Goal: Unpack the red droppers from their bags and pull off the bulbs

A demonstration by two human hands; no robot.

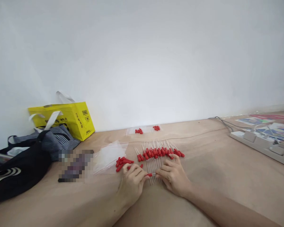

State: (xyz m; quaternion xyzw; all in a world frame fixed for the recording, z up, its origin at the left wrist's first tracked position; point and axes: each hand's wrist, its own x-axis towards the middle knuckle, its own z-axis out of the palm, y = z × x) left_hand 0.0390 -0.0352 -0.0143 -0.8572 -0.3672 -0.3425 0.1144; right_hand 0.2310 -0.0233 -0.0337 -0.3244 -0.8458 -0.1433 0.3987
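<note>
Starting at the left: black bag (19, 173), striped bag (54, 142) and yellow bag (71, 121) sit slumped by the wall, none of them in use. Next comes a flat heap of clear plastic bags (109, 154). Just beside it lies a small loose pile of red bulbs (123, 162), not yet fitted, so that is what is left, by my read.

Left hand (132, 181) rests on the wooden surface (146, 205) right below that pile. Its fingers are curled shut, pinching the red end of a dropper (151, 174) held low between both hands. This one looks mid-fit; whether the bulb is fully seated is too small to tell.

Far back near the wall are two more clumps of bulbs (156, 127) on a clear sheet, also waiting.

A fanned row of assembled droppers (159, 153) lies just beyond the hands — red caps away from the person, clear stems pointing back. A good batch is capped, so I judge the work well along but not finished. Each piece is a thin see-through tube with a glossy red bulb on one end, slim and light-looking.

Right hand (174, 176) mirrors the left — fingers closed on the clear stem of the same dropper, knuckles at the edge of the row.

Far right, well apart, are a power strip (262, 142) and printed sheets (269, 121).
</note>
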